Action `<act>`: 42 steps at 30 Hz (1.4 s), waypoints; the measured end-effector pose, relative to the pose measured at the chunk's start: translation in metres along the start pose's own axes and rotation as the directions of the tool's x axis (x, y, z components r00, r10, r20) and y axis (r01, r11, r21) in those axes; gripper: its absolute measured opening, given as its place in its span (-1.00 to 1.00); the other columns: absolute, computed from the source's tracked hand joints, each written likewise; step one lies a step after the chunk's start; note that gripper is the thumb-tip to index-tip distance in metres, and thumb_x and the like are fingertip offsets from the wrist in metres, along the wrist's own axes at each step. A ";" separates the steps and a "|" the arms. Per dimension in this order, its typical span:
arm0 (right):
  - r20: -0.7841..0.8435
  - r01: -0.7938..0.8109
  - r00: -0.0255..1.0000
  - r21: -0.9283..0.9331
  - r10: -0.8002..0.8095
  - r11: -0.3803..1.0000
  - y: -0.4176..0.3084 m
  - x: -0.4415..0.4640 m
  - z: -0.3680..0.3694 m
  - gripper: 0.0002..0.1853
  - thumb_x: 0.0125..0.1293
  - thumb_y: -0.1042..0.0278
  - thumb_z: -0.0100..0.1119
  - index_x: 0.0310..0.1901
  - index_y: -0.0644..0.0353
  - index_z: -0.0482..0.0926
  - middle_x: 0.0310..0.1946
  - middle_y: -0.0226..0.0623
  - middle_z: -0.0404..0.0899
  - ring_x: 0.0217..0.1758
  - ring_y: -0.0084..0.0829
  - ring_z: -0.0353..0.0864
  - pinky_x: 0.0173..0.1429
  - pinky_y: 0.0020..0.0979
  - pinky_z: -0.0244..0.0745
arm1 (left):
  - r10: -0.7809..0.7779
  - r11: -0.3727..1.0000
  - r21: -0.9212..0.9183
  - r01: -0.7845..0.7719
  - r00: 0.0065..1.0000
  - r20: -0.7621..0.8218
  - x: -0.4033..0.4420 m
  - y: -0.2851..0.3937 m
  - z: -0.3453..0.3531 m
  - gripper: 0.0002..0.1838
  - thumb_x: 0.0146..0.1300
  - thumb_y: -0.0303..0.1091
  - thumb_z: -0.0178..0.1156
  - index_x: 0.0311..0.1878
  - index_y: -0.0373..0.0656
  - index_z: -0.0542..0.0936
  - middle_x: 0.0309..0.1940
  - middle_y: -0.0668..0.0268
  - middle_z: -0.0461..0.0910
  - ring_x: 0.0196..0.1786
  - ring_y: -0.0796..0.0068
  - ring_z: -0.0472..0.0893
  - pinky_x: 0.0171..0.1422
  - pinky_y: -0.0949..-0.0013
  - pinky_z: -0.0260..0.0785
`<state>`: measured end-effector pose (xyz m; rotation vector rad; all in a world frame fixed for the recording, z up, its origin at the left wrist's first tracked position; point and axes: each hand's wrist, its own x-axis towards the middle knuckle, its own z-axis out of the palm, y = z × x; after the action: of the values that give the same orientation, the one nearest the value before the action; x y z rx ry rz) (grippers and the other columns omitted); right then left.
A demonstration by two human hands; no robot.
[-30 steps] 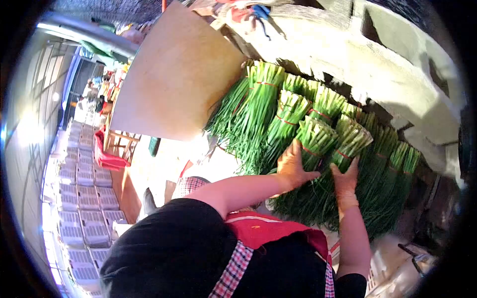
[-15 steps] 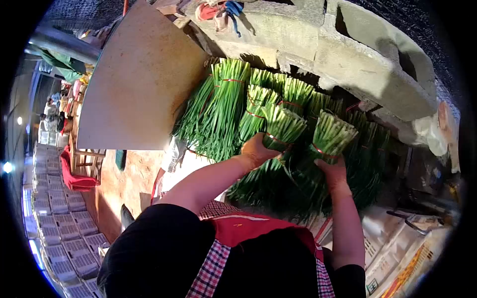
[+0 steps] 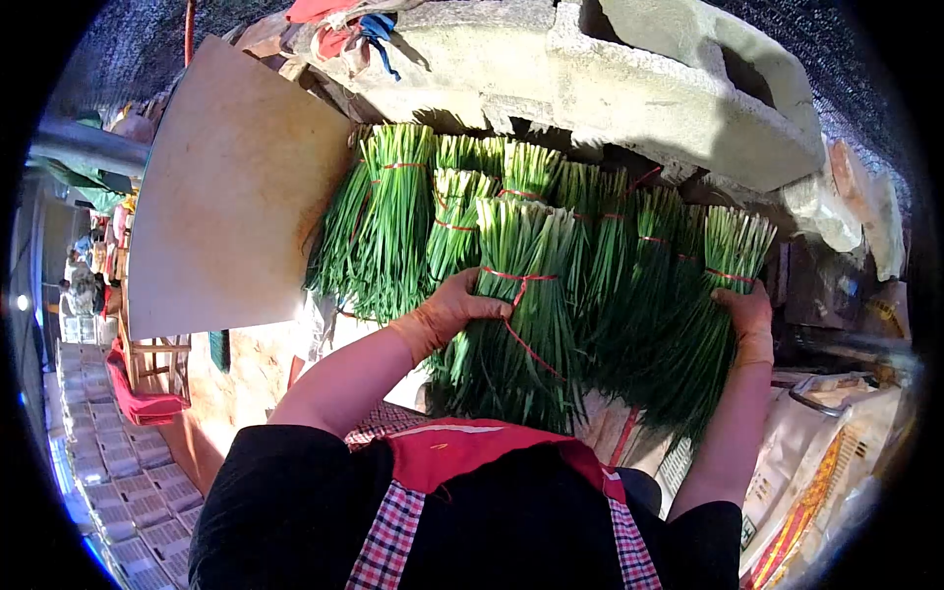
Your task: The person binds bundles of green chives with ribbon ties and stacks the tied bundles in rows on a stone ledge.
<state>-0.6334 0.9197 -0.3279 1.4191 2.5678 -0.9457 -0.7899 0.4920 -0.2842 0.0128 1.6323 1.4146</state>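
Observation:
My left hand (image 3: 450, 310), in a tan glove, grips the near bundle of garlic chives (image 3: 531, 324) at its left side. The thumb lies across the front, below a red tie (image 3: 521, 277) whose loose end hangs down the leaves; the other fingers are mostly hidden. Over at the right end, my right hand (image 3: 747, 315), also gloved, is closed around another chive bundle (image 3: 733, 256) just under its red tie. That bundle leans, its pale cut ends up and its leaves trailing down to the left. Several more tied bundles (image 3: 398, 197) stand upright behind and between my hands.
A low concrete block wall (image 3: 629, 88) runs behind the bundles. A pale board (image 3: 226, 197) stands at their left. Printed sacks (image 3: 816, 482) lie at the lower right. Stacked crates (image 3: 128, 472) and a red cloth on a chair (image 3: 143, 388) are further left.
My hands have moved apart, the right one going rightward with its bundle to the row's right end. The left-hand bundle now stands more upright, facing me. The camera view has shifted too.

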 end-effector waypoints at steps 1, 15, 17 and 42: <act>-0.070 -0.018 0.997 -0.121 0.010 0.993 0.000 0.003 0.001 -0.07 -0.28 0.03 0.46 0.14 0.43 0.33 0.03 0.10 0.49 0.11 -0.06 0.50 0.15 -0.29 0.37 | 0.024 0.998 -0.053 -0.022 0.999 0.038 0.008 -0.010 0.001 -0.14 -0.12 -0.33 0.43 0.24 -0.46 0.23 0.03 0.09 0.48 0.13 0.43 0.44 0.25 0.33 0.24; -0.149 0.152 0.982 0.233 -0.120 0.960 0.008 -0.046 0.030 -0.05 -0.28 0.27 0.53 0.22 0.34 0.24 0.07 -0.09 0.47 0.13 -0.24 0.46 0.20 -0.36 0.33 | 0.015 0.999 -0.053 -0.009 0.994 0.107 0.054 0.007 0.055 -0.38 -0.08 -0.40 0.39 0.10 -0.33 0.41 -0.13 0.26 0.57 -0.13 0.46 0.56 0.09 0.37 0.38; -0.113 0.176 0.983 0.413 -0.142 0.894 -0.006 -0.090 0.032 -0.06 -0.27 0.30 0.53 0.21 0.33 0.23 0.08 -0.11 0.45 0.14 -0.27 0.44 0.20 -0.37 0.32 | 0.014 0.999 -0.030 -0.011 0.996 0.087 0.053 0.004 0.041 -0.40 -0.08 -0.41 0.37 0.09 -0.31 0.43 -0.13 0.27 0.57 -0.12 0.44 0.56 0.10 0.37 0.37; 0.006 0.564 0.588 0.713 0.809 -0.416 0.129 -0.308 0.172 -0.35 0.25 -0.15 -0.11 0.27 0.08 0.27 0.22 -0.18 0.34 0.25 -0.10 0.31 0.28 0.02 0.26 | 0.277 0.958 -0.133 -0.255 0.943 0.185 0.066 0.077 0.005 -0.29 0.00 0.03 0.32 0.17 -0.18 0.41 0.07 0.26 0.51 0.11 0.28 0.49 0.22 0.17 0.33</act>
<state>-0.3949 0.6469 -0.4276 2.8035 -0.2206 -3.6232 -0.8646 0.5574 -0.2650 0.3170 1.4236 1.6475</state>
